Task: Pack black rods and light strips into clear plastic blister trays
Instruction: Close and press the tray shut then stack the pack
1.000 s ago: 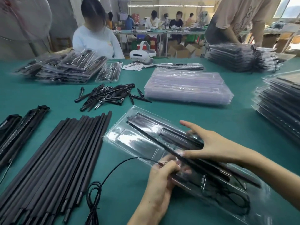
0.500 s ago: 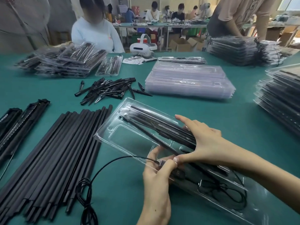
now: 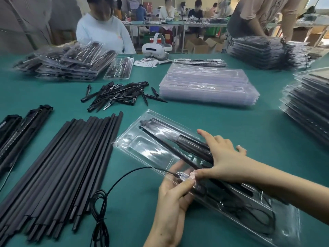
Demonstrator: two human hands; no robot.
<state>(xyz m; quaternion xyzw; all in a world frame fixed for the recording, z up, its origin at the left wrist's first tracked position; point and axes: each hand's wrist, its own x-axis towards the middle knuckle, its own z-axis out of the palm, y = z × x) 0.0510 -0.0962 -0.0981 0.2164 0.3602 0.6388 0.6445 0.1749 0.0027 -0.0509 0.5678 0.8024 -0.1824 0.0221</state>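
A clear blister tray (image 3: 142, 148) lies slanted on the green table in front of me, with black rods (image 3: 192, 141) and a light strip in its slots. My left hand (image 3: 175, 198) reaches under the tray's near edge and pinches a small black connector (image 3: 182, 178) on a black cable (image 3: 124, 177). My right hand (image 3: 220, 157) lies flat over the rods, thumb pressing near the connector. The cable's free end is coiled (image 3: 98, 207) on the table. Another coil of cable (image 3: 258, 218) sits in the tray's near compartment.
A row of long black rods (image 3: 58, 172) lies at left, with light strips (image 3: 21, 132) beyond it. Black spikes (image 3: 117, 95) are piled mid-table, empty trays (image 3: 208, 86) stacked behind. Packed trays stand at right (image 3: 311, 107), far right (image 3: 267, 50) and far left (image 3: 67, 63). Other people work across the table.
The tray has shifted slightly towards me and left. My left hand moved up under its edge, gripping the connector; my right thumb came down beside it.
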